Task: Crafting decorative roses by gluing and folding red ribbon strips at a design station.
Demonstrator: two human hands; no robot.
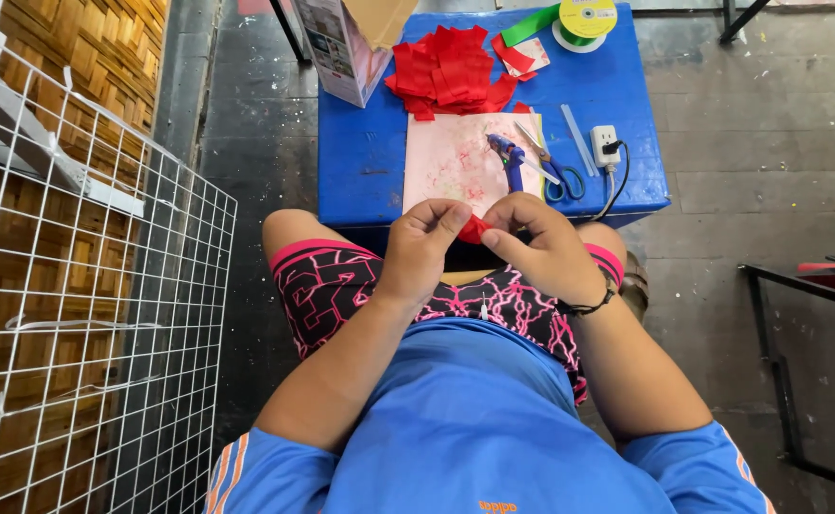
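A small folded piece of red ribbon [473, 228] is pinched between my left hand [421, 249] and my right hand [541, 240], held over my lap at the near edge of a blue table [365, 157]. On that table lies a pink sheet [456, 162]. A blue glue gun [508, 157] rests on the sheet's right side, with blue-handled scissors [553, 167] beside it. A pile of cut red ribbon pieces [448, 69] sits further back.
A cardboard box [341, 43] stands at the table's back left. A spool of green ribbon [579, 21] is at the back right, and a white power socket [605, 145] with a black cord is near the right edge. White wire grid [84, 314] stands at my left. A dark metal frame [798, 314] is at right.
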